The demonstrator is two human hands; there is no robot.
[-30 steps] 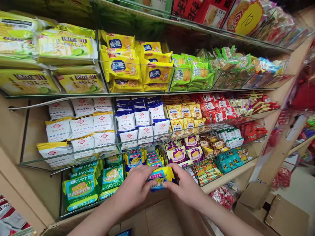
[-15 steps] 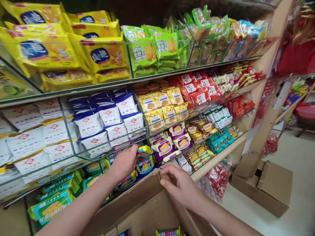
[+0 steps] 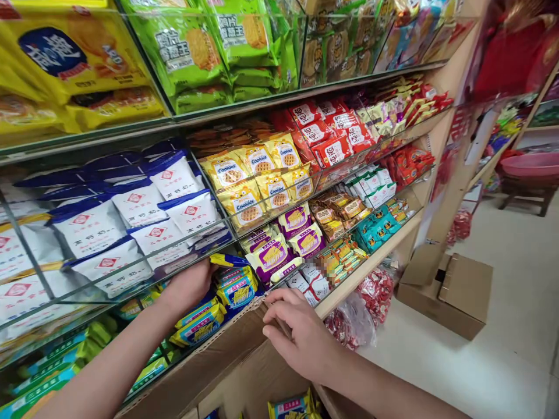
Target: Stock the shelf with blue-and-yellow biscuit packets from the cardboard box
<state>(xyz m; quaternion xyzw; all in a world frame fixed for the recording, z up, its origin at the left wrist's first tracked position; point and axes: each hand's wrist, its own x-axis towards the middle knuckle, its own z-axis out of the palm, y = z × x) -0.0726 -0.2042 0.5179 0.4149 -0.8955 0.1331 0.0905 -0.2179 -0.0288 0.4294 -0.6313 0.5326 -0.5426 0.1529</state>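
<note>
My left hand [image 3: 190, 286] reaches into the lower shelf compartment, under the ledge of white packets. Its fingers are closed on a blue-and-yellow biscuit packet [image 3: 230, 260], seen edge-on; the fingertips are partly hidden. Similar blue-and-yellow packets [image 3: 237, 287] lie stacked just below it. My right hand [image 3: 301, 329] is at the corner of an open cardboard box [image 3: 231, 343], fingers curled over the rim and thumb on the near side. Inside the box, a few blue-and-yellow packets [image 3: 290, 405] show at the bottom of the view.
Glass dividers separate purple-and-cream packets [image 3: 273, 256], yellow cookie packets [image 3: 244, 203] and white packets [image 3: 148, 238]. Green packets [image 3: 187, 52] fill the shelf above. On the floor at right are another cardboard box [image 3: 454, 291] and bags of red packets [image 3: 375, 297].
The view has moved closer and turned right. My left hand has drawn the packet back left, deeper under the ledge. My right hand stays at the box corner.
</note>
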